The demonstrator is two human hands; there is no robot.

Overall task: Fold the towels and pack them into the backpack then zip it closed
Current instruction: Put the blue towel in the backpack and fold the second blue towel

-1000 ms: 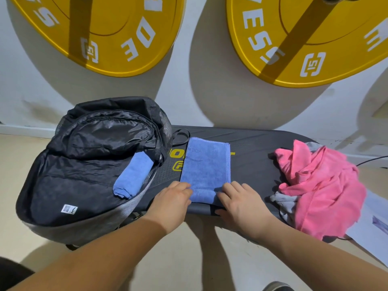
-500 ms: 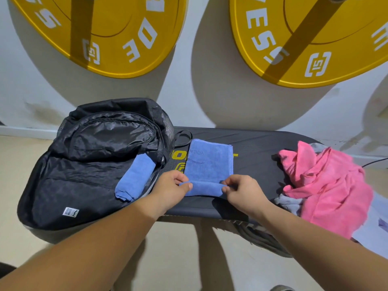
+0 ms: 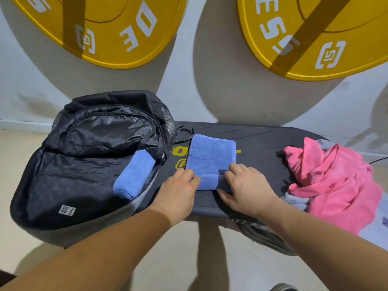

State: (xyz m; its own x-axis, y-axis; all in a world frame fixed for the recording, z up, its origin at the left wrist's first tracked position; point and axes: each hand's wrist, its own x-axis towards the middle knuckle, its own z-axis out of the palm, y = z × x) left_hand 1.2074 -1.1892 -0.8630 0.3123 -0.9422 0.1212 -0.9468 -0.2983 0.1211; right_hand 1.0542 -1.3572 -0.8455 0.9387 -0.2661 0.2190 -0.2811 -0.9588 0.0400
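Rolling: blue towel (image 3: 212,158) at the desk's (image 3: 262,148) centre, 6 o'clock end now turned over into a thick roll; lay flat a second ago.
Left hand (image 3: 180,185): curled round the roll's 9 o'clock end.
Right hand (image 3: 245,185): fingers over the 3 o'clock end, thumb at the near side, clamped on it.
Backpack (image 3: 63,175): at 9 o'clock, unzipped, one rolled towel (image 3: 134,175) already inside.
Pink towel (image 3: 331,177): heaped at 3 o'clock, unfolded.
Meaning: second roll begun; probably more turns toward 12 o'clock before packing.
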